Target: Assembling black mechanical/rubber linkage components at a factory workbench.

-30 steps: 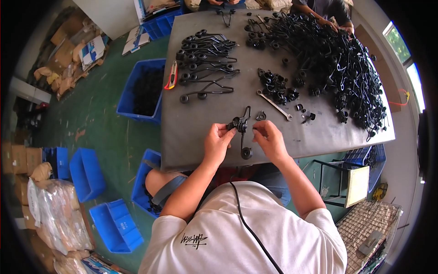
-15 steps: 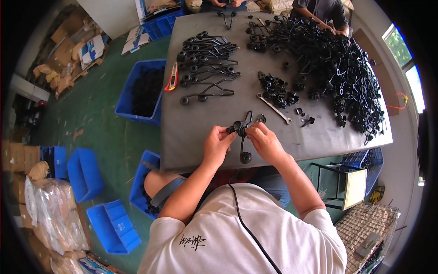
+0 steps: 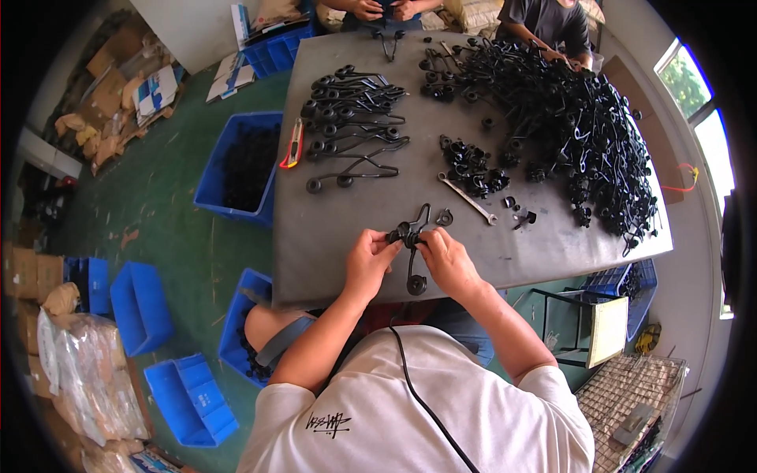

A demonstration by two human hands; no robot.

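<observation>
My left hand (image 3: 369,262) and my right hand (image 3: 448,262) meet over the table's near edge, both closed on a black bent rod (image 3: 416,284) with round bushings. Left fingers pinch one side of the black fitting at its middle, while those of my right hand press on the other side. One end of the rod points toward me and a loop points away; the fingers hide part of the fitting. Just beyond my right hand lies a small black ring-shaped piece (image 3: 445,217). A combination wrench (image 3: 467,197) rests farther right, beside a cluster of small black clips (image 3: 473,167).
Similar bent rods (image 3: 355,130) lie in rows at the left, next to a red utility knife (image 3: 292,146). A large heap of black parts (image 3: 579,130) covers the right side. Two people work across the table (image 3: 331,229). Blue bins (image 3: 206,185) stand on the floor leftward.
The whole view has shifted slightly, so the table sits a little lower and further left in it. Both hands keep their grip on the bent rod, with little visible movement.
</observation>
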